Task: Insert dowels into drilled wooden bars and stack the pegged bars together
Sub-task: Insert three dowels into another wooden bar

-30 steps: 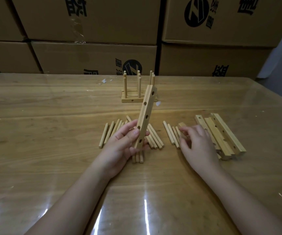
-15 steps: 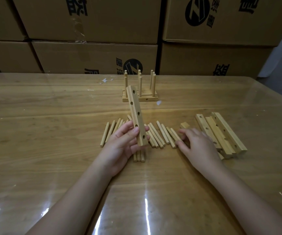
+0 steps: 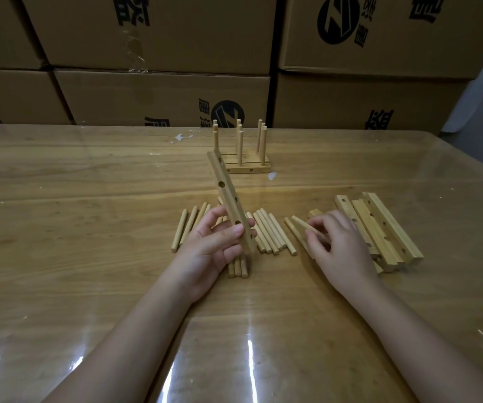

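Gripping a drilled bar [image 3: 230, 199] near its lower end, the left hand [image 3: 211, 251] is holding it nearly upright, leaning left, above the loose dowels [image 3: 269, 235] lying on the table [image 3: 89, 213]. The right hand [image 3: 340, 248] is pinching one dowel [image 3: 299, 222] between its fingertips, just beside the piled bars [image 3: 379, 228]. Farther back, a pegged bar stack [image 3: 246, 164] is standing.

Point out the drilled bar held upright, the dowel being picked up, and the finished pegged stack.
drilled bar [image 3: 228, 196], head view, middle of its holed face
dowel [image 3: 302, 223], head view, free end
pegged stack [image 3: 247, 167], head view, base front
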{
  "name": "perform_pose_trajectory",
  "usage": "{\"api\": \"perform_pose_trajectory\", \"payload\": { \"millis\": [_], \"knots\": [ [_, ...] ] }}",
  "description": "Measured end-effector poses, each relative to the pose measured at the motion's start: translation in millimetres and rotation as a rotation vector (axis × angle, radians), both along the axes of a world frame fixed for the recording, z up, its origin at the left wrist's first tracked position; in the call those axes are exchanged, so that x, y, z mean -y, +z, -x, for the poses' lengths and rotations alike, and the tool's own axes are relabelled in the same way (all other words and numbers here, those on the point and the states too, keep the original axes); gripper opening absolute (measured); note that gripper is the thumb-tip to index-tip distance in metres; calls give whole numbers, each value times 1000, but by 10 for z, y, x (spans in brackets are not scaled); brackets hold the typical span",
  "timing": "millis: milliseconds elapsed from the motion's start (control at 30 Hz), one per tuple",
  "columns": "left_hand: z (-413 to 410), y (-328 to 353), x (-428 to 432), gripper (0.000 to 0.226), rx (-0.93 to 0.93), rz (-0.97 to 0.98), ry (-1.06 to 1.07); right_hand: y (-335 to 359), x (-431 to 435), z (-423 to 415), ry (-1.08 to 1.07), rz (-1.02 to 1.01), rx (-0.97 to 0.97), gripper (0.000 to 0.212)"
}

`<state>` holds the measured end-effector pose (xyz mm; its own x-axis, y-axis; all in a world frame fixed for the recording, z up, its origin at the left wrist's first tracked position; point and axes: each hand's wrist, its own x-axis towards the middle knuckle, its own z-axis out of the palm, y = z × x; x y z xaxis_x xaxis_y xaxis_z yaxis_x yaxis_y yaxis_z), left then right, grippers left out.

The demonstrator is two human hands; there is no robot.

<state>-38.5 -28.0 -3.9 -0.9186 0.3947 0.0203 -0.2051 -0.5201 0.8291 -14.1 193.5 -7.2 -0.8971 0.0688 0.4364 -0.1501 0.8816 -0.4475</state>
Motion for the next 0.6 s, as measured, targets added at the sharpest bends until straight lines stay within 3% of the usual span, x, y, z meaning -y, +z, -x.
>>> {"api": "perform_pose_trajectory", "payload": {
  "millis": [400, 600],
  "knots": [
    [-13, -7, 1, 32, -77, 30, -43, -3, -31, 21, 5, 117, 32, 14],
    [-7, -8, -6, 40, 0, -18, -24, -52, -5, 21, -103, -115, 65, 17]
  ]
}}
